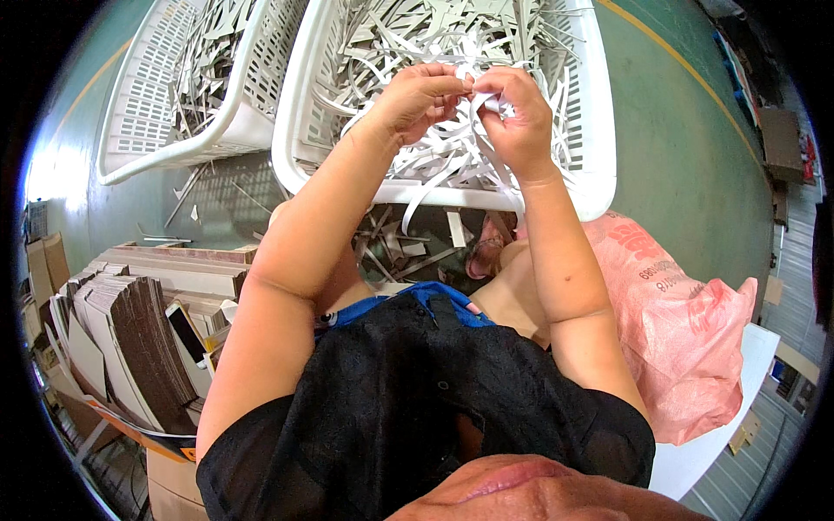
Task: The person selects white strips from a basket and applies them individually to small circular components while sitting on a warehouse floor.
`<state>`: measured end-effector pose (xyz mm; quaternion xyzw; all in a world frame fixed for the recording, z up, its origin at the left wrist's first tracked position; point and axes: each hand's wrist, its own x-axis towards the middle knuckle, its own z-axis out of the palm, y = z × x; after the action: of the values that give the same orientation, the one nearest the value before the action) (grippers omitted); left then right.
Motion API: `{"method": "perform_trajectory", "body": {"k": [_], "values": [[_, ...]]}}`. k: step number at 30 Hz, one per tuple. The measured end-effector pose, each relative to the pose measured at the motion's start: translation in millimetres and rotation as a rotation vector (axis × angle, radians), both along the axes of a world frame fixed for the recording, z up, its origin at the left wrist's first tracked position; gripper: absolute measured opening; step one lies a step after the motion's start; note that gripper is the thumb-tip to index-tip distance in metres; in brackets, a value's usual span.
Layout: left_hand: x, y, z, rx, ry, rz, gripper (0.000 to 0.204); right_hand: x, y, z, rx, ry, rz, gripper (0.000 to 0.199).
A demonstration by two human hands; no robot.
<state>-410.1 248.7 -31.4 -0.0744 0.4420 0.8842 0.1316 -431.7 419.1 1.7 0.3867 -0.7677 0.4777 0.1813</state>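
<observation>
The person sits close up to a white plastic basket point(586, 148), both bare forearms stretched over its near rim, and the two hands come together above the heap inside. The left hand point(420, 95) has its thumb and forefinger pinched together on a narrow white strip point(477, 108), the other fingers curled loosely beneath. The right hand point(519, 113), just beside it, has thumb and bent fingers closed on the same strip, which bends down between the hands. The fingertips almost touch; bright glare there keeps me from telling exactly where each grip begins.

Under the hands lies a tangle of pale strips point(452, 165), and one curling white length point(418, 195) hangs over the near rim. To the left stands a second white basket point(228, 108), holding flat, greyish offcuts point(208, 69). More scraps point(456, 227) are scattered on the green floor point(678, 130) between the person's legs, near a foot in a sandal point(489, 249).

At the near left, stacked boards point(130, 334) lean upright, with a phone point(184, 333) propped beside them. On the right a pink woven sack point(643, 321) slumps next to the person's leg, part of it over a white surface point(708, 443). A yellow line point(686, 65) curves along the floor at the far right.
</observation>
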Motion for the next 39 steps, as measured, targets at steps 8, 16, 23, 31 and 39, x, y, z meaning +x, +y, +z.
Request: {"method": "perform_trajectory", "body": {"k": [8, 16, 23, 31, 39], "values": [[0.3, -3.8, 6.4, 0.002, -0.038, -0.044, 0.014, -4.7, 7.2, 2.4, 0.065, 0.039, -0.005, 0.029], [-1.7, -3.6, 6.6, 0.085, 0.106, -0.089, 0.014, -1.6, 1.8, -7.5, -0.08, -0.127, -0.056, 0.013], [-3.2, -2.4, 4.7, -0.062, 0.202, 0.019, 0.015, 0.7, -3.7, -2.0, -0.324, -0.8, 0.084, 0.01], [-2.0, -4.5, 11.2, -0.206, 0.2, -0.005, 0.021, -2.8, 2.3, -9.1, -0.125, -0.445, -0.024, 0.014], [-1.9, -1.1, 7.5, -0.09, 0.268, 0.014, 0.019, -5.3, 3.7, -8.5, -0.377, -0.959, 0.144, 0.018]]}}
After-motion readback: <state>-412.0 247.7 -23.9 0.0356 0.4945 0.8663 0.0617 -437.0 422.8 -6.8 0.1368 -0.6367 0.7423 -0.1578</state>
